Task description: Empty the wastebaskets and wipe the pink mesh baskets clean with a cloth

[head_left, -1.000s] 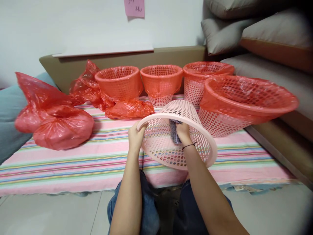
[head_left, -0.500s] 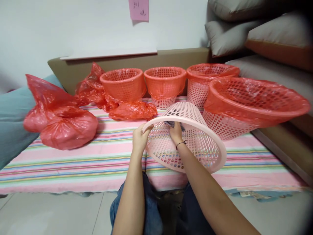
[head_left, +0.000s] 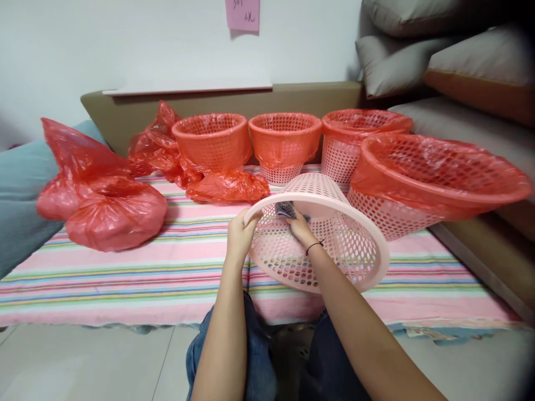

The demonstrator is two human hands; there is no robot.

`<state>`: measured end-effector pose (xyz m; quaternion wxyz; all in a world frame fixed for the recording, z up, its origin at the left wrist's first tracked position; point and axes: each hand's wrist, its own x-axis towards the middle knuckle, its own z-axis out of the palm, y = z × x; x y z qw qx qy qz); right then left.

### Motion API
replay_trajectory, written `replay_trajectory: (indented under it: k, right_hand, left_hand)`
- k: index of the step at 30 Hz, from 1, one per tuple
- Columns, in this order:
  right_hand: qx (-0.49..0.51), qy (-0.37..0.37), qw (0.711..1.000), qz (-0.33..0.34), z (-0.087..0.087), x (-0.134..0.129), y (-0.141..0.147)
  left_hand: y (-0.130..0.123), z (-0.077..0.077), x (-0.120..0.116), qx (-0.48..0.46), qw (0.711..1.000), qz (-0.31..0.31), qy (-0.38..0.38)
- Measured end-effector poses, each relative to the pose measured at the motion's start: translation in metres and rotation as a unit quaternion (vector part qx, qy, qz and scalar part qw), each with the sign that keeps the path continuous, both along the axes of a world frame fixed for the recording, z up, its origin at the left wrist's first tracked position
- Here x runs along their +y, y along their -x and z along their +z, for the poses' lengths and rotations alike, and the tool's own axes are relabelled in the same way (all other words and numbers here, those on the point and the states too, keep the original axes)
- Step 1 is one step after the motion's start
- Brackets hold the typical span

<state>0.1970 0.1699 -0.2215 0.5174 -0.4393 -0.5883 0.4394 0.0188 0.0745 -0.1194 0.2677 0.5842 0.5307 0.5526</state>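
Note:
A pale pink perforated wastebasket (head_left: 368, 223) lies tipped on its side, its mouth facing me. My left hand (head_left: 241, 231) grips the rim at the left, thumb and fingers closed around it. Inside the basket, my right hand (head_left: 298, 225) is closed on a dark grey cloth (head_left: 286, 210), which lies against the upper left part of the inner wall. A thin dark band circles the right wrist. The fingertips of the right hand are partly hidden behind the cloth.
Behind stand several baskets lined with red plastic bags, one a middle basket (head_left: 284, 133) and one a large right basket (head_left: 443, 172). Red bags (head_left: 115, 217) lie at left, and a crumpled red bag (head_left: 228, 187) sits nearer. Grey cushions (head_left: 480, 61) are stacked right, beside the striped cloth (head_left: 125, 278).
My right hand has shifted slightly left with the cloth inside the basket, and more of the cloth shows. My left hand keeps its hold on the rim.

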Motion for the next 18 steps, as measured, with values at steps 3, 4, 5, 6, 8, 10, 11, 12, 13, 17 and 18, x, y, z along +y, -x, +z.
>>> replay_trajectory:
  k: [3, 4, 5, 6, 8, 10, 11, 12, 13, 17, 18]
  right_hand:
    - [0.006, -0.004, 1.0, 0.025, 0.012, -0.009, 0.007]
    - [0.005, -0.01, 0.999, 0.035, 0.016, -0.013, 0.01]
    - [0.003, -0.017, 0.999, 0.048, 0.021, -0.018, 0.013]
    - [0.0, -0.023, 0.998, 0.062, 0.026, -0.023, 0.016]
    - [-0.009, -0.028, 0.995, 0.092, 0.036, -0.034, 0.021]
    - [-0.033, -0.024, 0.991, 0.128, 0.046, -0.046, 0.026]
    - [-0.05, -0.02, 0.988, 0.146, 0.05, -0.052, 0.028]
    - [-0.065, -0.018, 0.984, 0.164, 0.054, -0.058, 0.029]
    - [-0.078, -0.016, 0.98, 0.181, 0.058, -0.063, 0.03]
    - [-0.098, -0.01, 0.959, 0.265, 0.065, -0.08, 0.032]
    - [-0.105, -0.011, 0.949, 0.299, 0.066, -0.082, 0.033]
  left_hand:
    - [0.0, -0.001, 0.002, -0.015, 1.0, 0.01, -0.008]
    - [0.001, -0.001, 0.002, -0.019, 1.0, 0.016, -0.008]
    - [0.001, -0.001, 0.003, -0.024, 0.999, 0.022, -0.008]
    - [0.002, -0.002, 0.003, -0.03, 0.999, 0.028, -0.01]
    - [0.003, -0.001, 0.003, -0.034, 0.999, 0.036, -0.02]
    - [0.005, -0.001, 0.003, -0.032, 0.998, 0.046, -0.032]
    - [0.005, 0.0, 0.003, -0.03, 0.998, 0.051, -0.035]
    - [0.006, 0.0, 0.003, -0.027, 0.998, 0.055, -0.035]
    - [0.006, 0.001, 0.003, -0.024, 0.998, 0.058, -0.033]
    - [0.006, 0.002, 0.002, -0.014, 0.998, 0.057, -0.032]
    - [0.006, 0.002, 0.002, -0.013, 0.998, 0.057, -0.034]
